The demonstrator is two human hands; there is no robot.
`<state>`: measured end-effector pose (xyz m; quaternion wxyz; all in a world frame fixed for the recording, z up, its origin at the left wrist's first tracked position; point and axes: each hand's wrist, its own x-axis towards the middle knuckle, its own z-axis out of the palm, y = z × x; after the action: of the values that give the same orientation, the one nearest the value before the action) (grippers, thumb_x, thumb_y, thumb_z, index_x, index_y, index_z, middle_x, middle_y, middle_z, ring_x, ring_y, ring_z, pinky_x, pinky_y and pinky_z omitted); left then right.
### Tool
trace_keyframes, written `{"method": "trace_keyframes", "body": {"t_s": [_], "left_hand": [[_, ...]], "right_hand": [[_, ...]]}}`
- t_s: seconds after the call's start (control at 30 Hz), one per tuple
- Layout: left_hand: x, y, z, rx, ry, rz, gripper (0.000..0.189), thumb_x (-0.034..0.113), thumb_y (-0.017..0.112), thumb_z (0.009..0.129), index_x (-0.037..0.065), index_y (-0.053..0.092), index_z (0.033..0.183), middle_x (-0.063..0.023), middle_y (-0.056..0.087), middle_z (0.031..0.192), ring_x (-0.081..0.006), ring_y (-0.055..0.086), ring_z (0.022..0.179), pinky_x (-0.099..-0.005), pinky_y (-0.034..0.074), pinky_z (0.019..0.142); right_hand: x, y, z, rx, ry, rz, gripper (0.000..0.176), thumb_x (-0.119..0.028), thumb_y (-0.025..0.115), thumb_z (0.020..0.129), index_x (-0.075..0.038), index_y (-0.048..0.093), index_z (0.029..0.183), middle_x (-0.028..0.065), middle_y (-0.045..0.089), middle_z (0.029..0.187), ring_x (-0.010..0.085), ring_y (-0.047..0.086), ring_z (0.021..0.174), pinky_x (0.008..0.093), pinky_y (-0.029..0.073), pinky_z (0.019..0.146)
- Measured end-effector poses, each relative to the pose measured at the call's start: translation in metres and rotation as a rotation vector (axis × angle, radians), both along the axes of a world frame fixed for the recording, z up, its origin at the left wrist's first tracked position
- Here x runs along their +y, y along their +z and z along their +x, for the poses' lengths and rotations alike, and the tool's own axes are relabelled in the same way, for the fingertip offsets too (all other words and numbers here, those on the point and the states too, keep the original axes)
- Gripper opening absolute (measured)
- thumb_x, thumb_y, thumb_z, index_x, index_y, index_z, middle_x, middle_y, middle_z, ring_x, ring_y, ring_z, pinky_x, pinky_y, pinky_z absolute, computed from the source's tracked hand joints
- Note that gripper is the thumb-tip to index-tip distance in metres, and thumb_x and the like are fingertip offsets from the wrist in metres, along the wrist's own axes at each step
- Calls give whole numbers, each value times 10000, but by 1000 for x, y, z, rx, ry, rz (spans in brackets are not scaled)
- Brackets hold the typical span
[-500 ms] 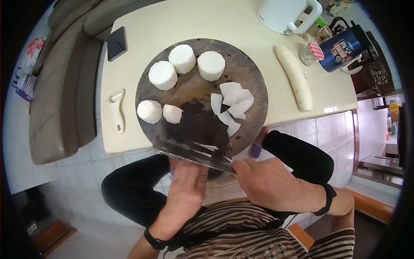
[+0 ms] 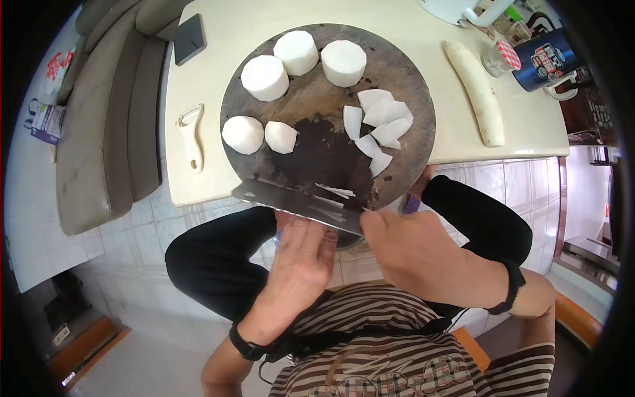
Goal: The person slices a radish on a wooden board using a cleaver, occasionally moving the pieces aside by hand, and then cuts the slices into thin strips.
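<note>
In the head view, the right grip (image 2: pixel 423 255) was closed round the handle end of a cleaver (image 2: pixel 291 204), with the handle itself hidden inside the fist. The blade reached from that grip toward the left, slanting slightly away from the person, over the near edge of a round chopping board (image 2: pixel 317 99). The left grip (image 2: pixel 297 261) had its fingertips at the blade's near edge; whether it was closed on anything there I cannot tell, since the blade and the fingers covered the spot. The cleaver thus lay directly in front of the left grip and to the left of the right one.

A few thin white strips (image 2: pixel 337 191) lay on the board just beyond the blade. Farther from the right grip, toward the board's right side, overlapping flat white slices (image 2: pixel 387 119) were spread. Two small peeled chunks (image 2: pixel 281 137) sat side by side at the board's left, beyond the left grip, and three thick white cylinders (image 2: pixel 264 78) stood near the far rim, well apart from both grips.

The board rested on a pale desk (image 2: pixel 456 135) and jutted past its near edge. A peeler (image 2: pixel 192 142) lay to the board's left, and a long whole white root (image 2: pixel 477 96) to its right.
</note>
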<state>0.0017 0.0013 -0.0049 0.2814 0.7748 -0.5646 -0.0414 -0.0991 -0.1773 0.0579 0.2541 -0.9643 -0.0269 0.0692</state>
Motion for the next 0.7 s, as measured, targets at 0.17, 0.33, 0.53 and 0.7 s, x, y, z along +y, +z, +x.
{"method": "trace_keyframes", "body": {"t_s": [0.17,0.33,0.53,0.7], "left_hand": [[-4,2,-1,-73,20,-23,354,-97,691,723,-110,659,1076,-211,614,1120,-406,608,1057,-470,517,889],[-3,8,-1,-105,-18,41,286,-27,640,874,-141,611,1135,-211,598,1158,-391,562,1138,-477,484,973],[-5,3,-2,12,43,-12,263,-52,651,852,-139,618,1098,-220,601,1106,-404,581,1073,-485,495,912],[-3,-3,-2,37,35,-38,219,-91,660,812,-141,615,1020,-209,608,1030,-410,606,938,-496,506,824]], "right_hand": [[-5,-5,8,-49,-18,29,209,-12,648,721,43,522,878,174,616,739,343,660,626,413,502,523],[-11,-6,0,-60,-81,75,213,-8,641,730,44,507,887,193,613,751,372,653,633,428,500,526],[-13,2,-6,-8,-7,53,213,-14,629,733,36,494,890,185,593,731,351,640,602,421,484,505],[-10,4,-8,34,-28,44,216,-11,628,722,35,491,883,172,592,728,336,633,595,411,470,492]]}}
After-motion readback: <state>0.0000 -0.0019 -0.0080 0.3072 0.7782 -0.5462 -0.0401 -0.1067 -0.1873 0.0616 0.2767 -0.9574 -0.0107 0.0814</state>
